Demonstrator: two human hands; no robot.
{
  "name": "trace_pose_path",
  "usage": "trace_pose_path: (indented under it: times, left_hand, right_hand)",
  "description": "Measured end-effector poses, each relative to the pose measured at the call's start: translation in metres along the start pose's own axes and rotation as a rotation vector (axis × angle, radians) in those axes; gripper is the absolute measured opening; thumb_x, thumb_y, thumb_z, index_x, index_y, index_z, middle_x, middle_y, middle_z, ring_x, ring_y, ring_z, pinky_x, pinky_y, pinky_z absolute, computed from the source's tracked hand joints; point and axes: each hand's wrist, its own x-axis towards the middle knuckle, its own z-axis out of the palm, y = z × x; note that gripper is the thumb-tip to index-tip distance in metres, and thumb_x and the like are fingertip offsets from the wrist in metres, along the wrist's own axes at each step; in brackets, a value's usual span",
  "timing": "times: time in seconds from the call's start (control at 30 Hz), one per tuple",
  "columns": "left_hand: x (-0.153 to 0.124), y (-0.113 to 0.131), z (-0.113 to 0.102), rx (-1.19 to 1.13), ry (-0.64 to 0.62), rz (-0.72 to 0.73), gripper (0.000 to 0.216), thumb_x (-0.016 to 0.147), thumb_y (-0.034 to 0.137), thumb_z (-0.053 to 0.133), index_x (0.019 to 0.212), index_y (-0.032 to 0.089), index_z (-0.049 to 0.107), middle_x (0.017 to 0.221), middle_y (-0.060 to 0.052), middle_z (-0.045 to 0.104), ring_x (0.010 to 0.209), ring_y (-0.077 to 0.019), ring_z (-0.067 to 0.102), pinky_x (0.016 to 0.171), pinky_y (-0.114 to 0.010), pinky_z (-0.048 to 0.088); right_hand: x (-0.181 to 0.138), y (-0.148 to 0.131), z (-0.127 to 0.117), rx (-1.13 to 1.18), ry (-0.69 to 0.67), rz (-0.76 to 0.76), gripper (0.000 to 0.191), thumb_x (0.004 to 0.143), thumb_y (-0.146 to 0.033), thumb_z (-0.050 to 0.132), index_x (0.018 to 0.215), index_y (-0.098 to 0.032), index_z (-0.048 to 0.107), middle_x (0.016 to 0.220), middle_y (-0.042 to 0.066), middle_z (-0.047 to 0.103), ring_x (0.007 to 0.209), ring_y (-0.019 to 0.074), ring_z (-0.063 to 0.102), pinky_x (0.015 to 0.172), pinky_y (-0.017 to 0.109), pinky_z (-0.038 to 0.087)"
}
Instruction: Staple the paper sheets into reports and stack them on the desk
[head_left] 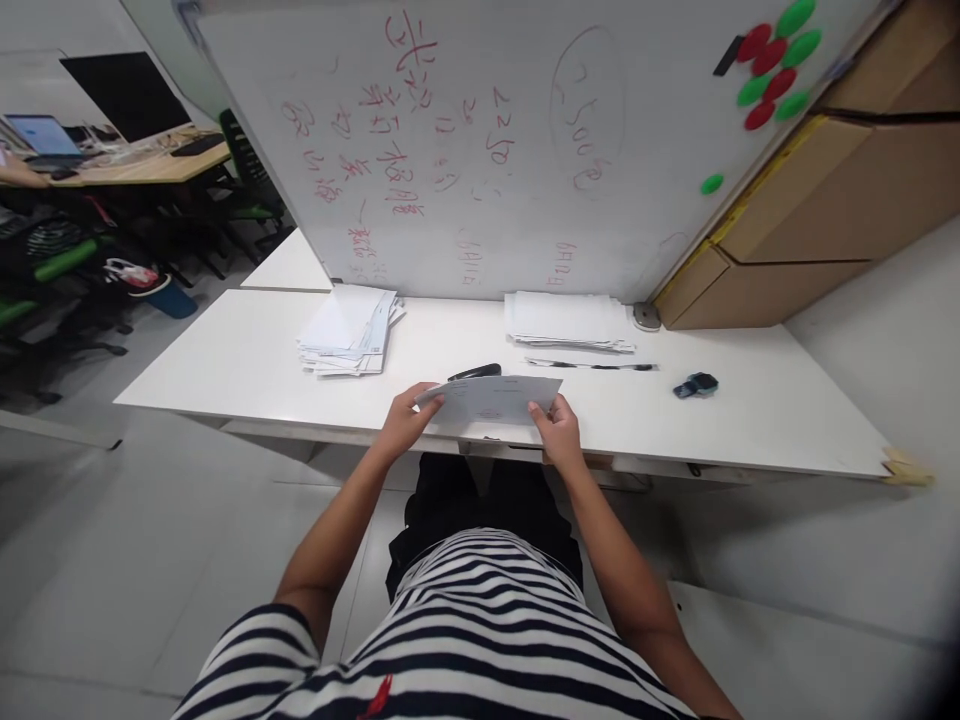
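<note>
A sheet of paper (491, 400) with faint print is stretched between my hands, above the front edge of the white desk (750, 420). My left hand (409, 418) pinches its left end, thumb on top. At the right end, my right hand (556, 428) grips the paper the same way. Just behind the sheet lies a black stapler-like object (475, 372), partly covered by the paper. An untidy stack of papers (349, 330) sits to the left, and a neater stack (566, 318) at the back right. A black-and-white pen (592, 365) lies before the right stack.
A whiteboard (450, 150) with red writing and magnets rises along the desk's back edge. Cardboard boxes (840, 200) are piled at the right. A dark watch (696, 385) lies on the desk's right part. A blue bin (169, 297) and office chairs stand at left, near another person's arm.
</note>
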Motion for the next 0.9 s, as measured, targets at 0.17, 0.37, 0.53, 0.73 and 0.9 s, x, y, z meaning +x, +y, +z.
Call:
trace_pose_path:
  times: [0.17,0.37,0.53,0.73,0.9]
  left_hand:
    - [-0.004,-0.020,0.019,-0.258,-0.092,-0.199,0.045,0.073,0.052,0.069,0.105,0.020,0.068,0.111,-0.007,0.069,0.107,-0.0264,0.063,0.093,-0.039,0.050]
    - [0.004,-0.020,0.029,-0.357,-0.100,-0.239,0.049,0.067,0.048,0.076,0.106,0.017,0.069,0.112,-0.009,0.069,0.108,-0.0293,0.062,0.095,-0.044,0.050]
    - [0.015,-0.005,0.045,-0.361,-0.057,-0.215,0.049,0.069,0.049,0.074,0.106,0.018,0.070,0.114,-0.008,0.069,0.111,-0.0302,0.061,0.096,-0.045,0.050]
    - [0.008,-0.002,0.047,-0.311,-0.024,-0.194,0.044,0.074,0.050,0.069,0.106,0.020,0.069,0.113,-0.006,0.069,0.111,-0.0293,0.062,0.098,-0.045,0.050]
    - [-0.004,0.001,0.053,-0.220,-0.016,-0.077,0.042,0.080,0.051,0.062,0.111,0.023,0.066,0.114,-0.004,0.068,0.117,-0.0278,0.057,0.099,-0.043,0.048]
  right_hand:
    - [0.002,0.008,-0.002,-0.045,0.031,-0.020,0.047,0.076,-0.051,0.062,0.112,-0.020,0.059,0.113,0.008,0.067,0.104,0.0232,0.059,0.096,0.040,0.042]
    - [0.007,0.007,0.001,0.259,-0.142,0.057,0.057,0.070,-0.049,0.071,0.116,-0.020,0.057,0.119,0.009,0.066,0.110,0.0228,0.060,0.096,0.038,0.045]
    - [0.009,-0.003,0.014,0.173,-0.060,0.123,0.052,0.066,-0.049,0.074,0.105,-0.015,0.065,0.104,0.010,0.072,0.099,0.0267,0.064,0.086,0.038,0.049]
    - [0.004,-0.002,0.006,0.097,-0.025,0.192,0.045,0.064,-0.046,0.075,0.096,-0.015,0.070,0.098,0.010,0.073,0.095,0.0281,0.066,0.086,0.041,0.050]
    - [-0.006,-0.013,0.006,0.029,0.021,0.098,0.039,0.068,-0.048,0.071,0.094,-0.019,0.071,0.096,0.007,0.074,0.098,0.0281,0.066,0.087,0.040,0.051]
